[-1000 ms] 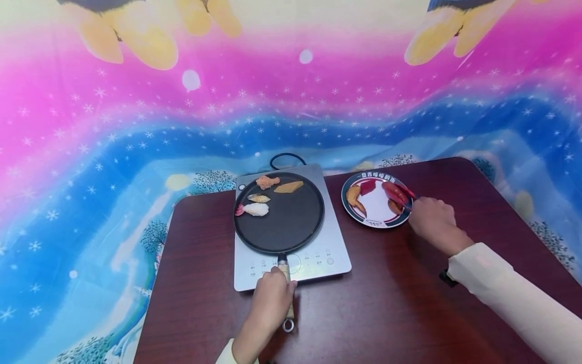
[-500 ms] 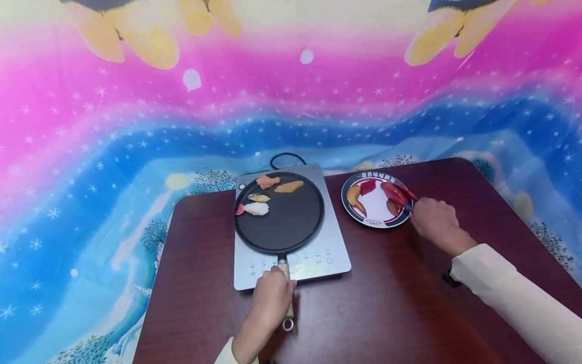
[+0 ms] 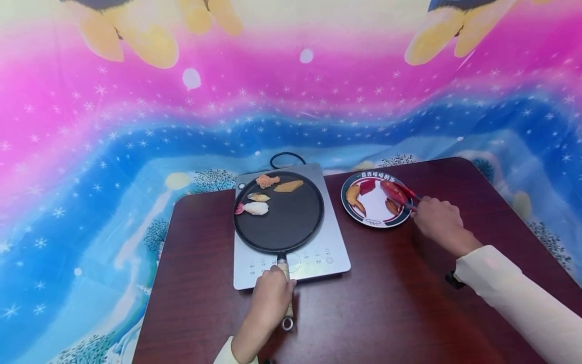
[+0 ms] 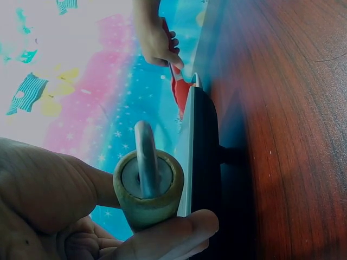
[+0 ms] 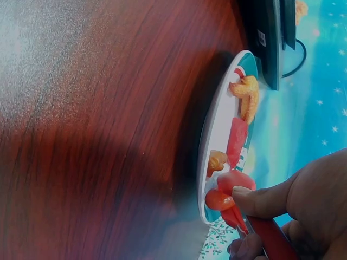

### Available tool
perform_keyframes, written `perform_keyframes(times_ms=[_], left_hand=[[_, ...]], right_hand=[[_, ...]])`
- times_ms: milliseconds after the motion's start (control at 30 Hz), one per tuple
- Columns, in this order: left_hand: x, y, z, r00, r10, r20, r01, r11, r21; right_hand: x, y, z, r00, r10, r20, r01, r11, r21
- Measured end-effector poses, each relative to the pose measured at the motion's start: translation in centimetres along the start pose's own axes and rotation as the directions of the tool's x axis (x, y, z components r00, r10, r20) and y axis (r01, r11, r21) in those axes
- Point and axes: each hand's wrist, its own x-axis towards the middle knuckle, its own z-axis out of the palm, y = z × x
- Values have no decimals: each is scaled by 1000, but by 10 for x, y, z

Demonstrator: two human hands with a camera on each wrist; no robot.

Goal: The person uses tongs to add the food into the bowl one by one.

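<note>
My left hand (image 3: 272, 293) grips the wooden handle (image 4: 146, 203) of a flat black pan (image 3: 291, 227); the left wrist view shows the handle's metal hanging ring. My right hand (image 3: 438, 220) holds red tongs (image 5: 274, 238) at the right side of a dark-rimmed white plate (image 3: 374, 223). Between or right beside the tong tips lies a shiny orange-red sausage (image 5: 218, 200), partly covered by them. Also on the plate are a chicken wing (image 3: 354, 198), a dark red slab (image 3: 368, 187) and a small brown piece (image 3: 393, 206).
The pan sits on a silver induction cooker (image 3: 336, 253). Inside it lie an orange-pink drumstick (image 3: 267, 181), a flat tan slice (image 3: 289, 186), a small yellowish piece (image 3: 259, 197) and a white piece with a pink tail (image 3: 255, 208). A black cable (image 3: 287, 153) loops behind.
My right hand has shifted slightly right with the tongs, whose tips stay over the plate by the sausage. My left hand keeps its grip on the pan handle.
</note>
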Motion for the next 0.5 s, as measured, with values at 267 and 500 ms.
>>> perform_keyframes(times_ms=[267, 500], left_hand=[[0, -1, 0, 1000, 5, 8, -5, 1000, 0], [0, -1, -1, 1000, 14, 2, -14, 1000, 1]], right_hand=[[-2, 2, -3, 1000, -24, -15, 24, 1000, -18], [-2, 3, -7, 998, -42, -41, 41, 998, -44]])
